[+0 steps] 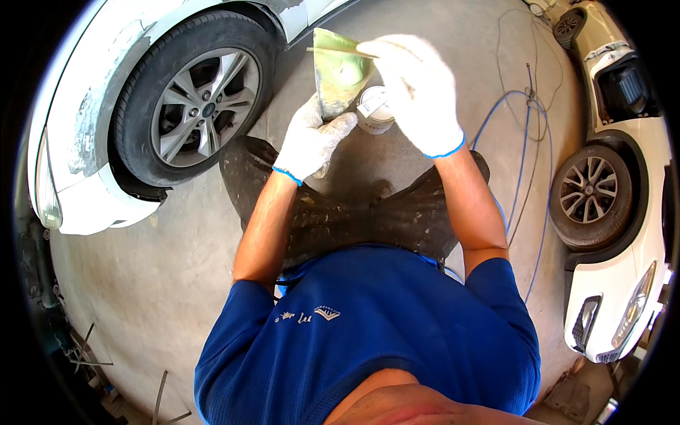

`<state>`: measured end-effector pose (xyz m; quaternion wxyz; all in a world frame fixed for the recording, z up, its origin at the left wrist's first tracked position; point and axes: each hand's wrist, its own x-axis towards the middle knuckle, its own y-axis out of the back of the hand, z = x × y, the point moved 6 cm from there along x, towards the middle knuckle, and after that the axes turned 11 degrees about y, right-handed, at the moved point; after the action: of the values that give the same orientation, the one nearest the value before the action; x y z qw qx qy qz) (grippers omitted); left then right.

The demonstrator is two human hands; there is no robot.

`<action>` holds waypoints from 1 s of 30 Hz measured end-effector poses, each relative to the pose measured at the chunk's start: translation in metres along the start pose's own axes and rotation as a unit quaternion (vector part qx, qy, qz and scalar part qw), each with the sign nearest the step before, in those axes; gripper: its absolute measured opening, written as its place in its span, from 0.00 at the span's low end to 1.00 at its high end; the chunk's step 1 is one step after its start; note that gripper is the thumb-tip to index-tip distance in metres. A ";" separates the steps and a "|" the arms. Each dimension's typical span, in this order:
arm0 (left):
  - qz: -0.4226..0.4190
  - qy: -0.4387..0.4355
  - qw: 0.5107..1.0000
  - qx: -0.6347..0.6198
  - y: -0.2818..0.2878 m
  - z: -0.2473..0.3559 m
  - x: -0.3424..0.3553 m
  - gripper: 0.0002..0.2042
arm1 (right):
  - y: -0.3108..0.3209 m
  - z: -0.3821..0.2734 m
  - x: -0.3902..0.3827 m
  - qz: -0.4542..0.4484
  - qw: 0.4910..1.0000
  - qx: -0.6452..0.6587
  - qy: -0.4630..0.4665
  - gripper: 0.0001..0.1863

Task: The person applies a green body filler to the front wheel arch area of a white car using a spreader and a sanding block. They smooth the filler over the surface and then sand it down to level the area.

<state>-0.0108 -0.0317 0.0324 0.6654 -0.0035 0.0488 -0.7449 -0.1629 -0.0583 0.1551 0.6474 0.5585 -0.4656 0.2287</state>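
My left hand [309,145], in a white knit glove with a blue cuff, is closed round the lower end of a flat mixing board [327,99]. Pale yellow-green putty [346,71] is spread over the board, with a thicker lump near its middle. My right hand [419,92], gloved the same way, pinches a putty spreader [336,50], seen nearly edge-on as a thin line across the board's upper part. Whether the spreader touches the putty I cannot tell. Just beyond my left thumb a white can [375,122] stands on the floor, a small pale piece across its top.
On the left is a white car with a wheel [205,99] and a patchy, sanded fender [106,106]. Another light-coloured car [616,262] stands at the right. Blue hose [524,156] and thin cables loop over the concrete floor. Metal stands [161,397] are at the lower left.
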 end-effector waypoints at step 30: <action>0.226 -0.117 0.847 0.467 0.014 -0.057 0.015 0.31 | -0.043 0.059 -0.065 0.262 0.604 0.609 -0.442 0.18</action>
<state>-0.0023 -0.0444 -0.0261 0.7388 0.2314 -0.3842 -0.5031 -0.1785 -0.1103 0.0739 -0.2145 0.7105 -0.5749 0.3446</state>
